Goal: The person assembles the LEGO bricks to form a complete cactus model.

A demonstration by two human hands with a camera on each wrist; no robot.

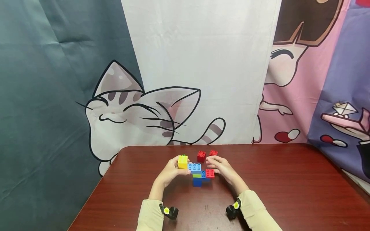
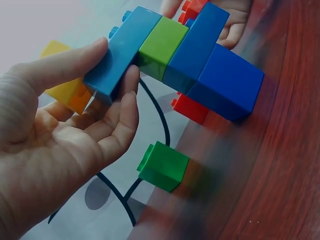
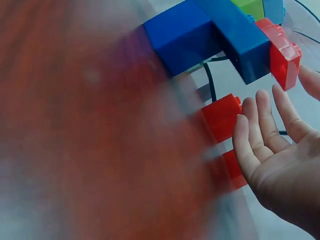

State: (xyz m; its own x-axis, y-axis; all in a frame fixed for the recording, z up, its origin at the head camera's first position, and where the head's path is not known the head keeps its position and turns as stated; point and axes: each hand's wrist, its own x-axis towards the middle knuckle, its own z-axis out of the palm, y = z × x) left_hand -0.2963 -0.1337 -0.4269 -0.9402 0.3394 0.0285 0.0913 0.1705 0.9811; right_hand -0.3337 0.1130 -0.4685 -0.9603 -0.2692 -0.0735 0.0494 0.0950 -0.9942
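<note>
Stack point(image 1: 197, 175) in hand over or on the table point(image 1: 260, 199); whether its blue base point(image 2: 227, 82) touches the wood is not clear. Left hand point(image 1: 172, 171) grips the stack's upper end, thumb and fingers around the light blue brick point(image 2: 129, 42). Right hand point(image 1: 224, 168) sits at the stack's right end, fingers extended and holding nothing, close by the red brick point(image 1: 210, 173); contact there cannot be judged.

Handling (estimate): looks like hard plastic: light, stiff, smooth, little risk of breakage. Weak points are the stud joints; the offset build would probably tip or part if pushed on an overhang. Best hold: flat sides of the blue base or lime brick point(image 2: 162, 47), with pressing done straight along the studs.

Around the stack: red block point(image 1: 201, 156) and second red block point(image 1: 213, 153) beyond it; green block point(image 2: 167, 167) also beyond, toward its left.

Obscured: joint of yellow brick point(image 1: 182, 162) to the stack, behind left hand. From the head, green block is nearly covered by yellow brick. Right-wrist view crops the stack's top; wood there is blurred.
</note>
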